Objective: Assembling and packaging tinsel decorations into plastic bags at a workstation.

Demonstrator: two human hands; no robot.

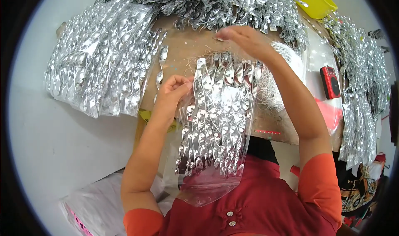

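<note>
A clear plastic bag hangs over the table's near edge and my lap, with silver twisted foil strips inside it. My left hand is closed at the bag's upper left edge, thumb and fingers pinching it. My right hand is raised above the bag's top end, its fingers stretched to the left with nothing visible in them. Just beyond it lies a large heap of silver foil strips. One loose foil strip lies on the table left of my left hand.
Filled bags of foil strips overhang the table on the left. A bundle of white string and a red radio-like device lie on the right. More silver strips hang at the far right, near a yellow basin.
</note>
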